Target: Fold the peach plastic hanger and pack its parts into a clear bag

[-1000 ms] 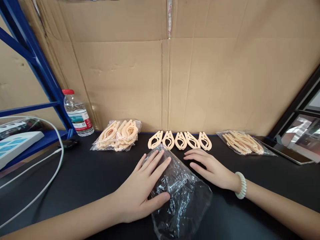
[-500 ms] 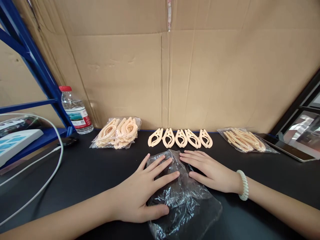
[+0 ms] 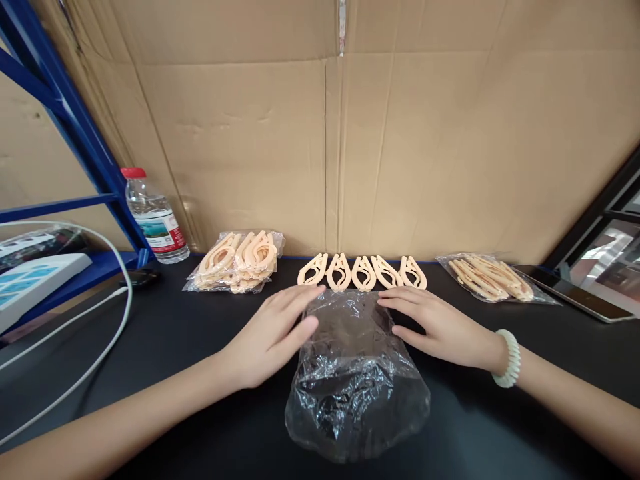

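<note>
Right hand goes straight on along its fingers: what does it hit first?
The clear plastic bag, most likely: the right hand points at its far right corner, though whether it touches there is unclear.

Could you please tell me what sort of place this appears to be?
Probably a work area in a workshop or warehouse, judging by the black tabletop, the cardboard behind it and the blue metal frame at the left; I cannot be sure.

The light is soft and quite bright; the clear bag (image 3: 357,400) gives glare (small white streaks); toward the edges, shapes look stretched.
</note>
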`<state>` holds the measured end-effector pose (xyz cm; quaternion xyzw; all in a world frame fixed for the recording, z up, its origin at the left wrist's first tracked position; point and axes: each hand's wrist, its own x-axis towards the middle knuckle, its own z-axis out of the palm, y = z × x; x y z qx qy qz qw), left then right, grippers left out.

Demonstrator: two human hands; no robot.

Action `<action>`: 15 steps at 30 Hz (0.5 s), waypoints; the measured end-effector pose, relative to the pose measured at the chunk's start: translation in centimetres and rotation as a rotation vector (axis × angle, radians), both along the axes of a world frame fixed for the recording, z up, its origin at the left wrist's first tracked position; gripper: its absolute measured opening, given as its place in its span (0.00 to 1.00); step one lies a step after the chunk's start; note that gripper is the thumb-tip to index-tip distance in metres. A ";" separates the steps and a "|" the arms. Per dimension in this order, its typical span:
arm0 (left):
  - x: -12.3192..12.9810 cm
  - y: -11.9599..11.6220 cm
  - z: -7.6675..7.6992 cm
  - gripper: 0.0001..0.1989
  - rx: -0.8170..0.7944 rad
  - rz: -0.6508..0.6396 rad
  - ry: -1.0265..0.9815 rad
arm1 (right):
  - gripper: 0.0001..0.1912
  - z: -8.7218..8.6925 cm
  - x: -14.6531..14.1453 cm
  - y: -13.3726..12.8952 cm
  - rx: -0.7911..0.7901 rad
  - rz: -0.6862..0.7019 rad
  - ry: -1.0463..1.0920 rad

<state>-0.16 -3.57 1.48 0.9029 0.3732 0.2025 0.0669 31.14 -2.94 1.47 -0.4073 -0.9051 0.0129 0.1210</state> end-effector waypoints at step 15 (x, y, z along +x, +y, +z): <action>1.9 -2.7 -0.3 0.21 0.069 -0.352 -0.090 | 0.27 -0.3 1.0 1.1 0.090 0.071 0.091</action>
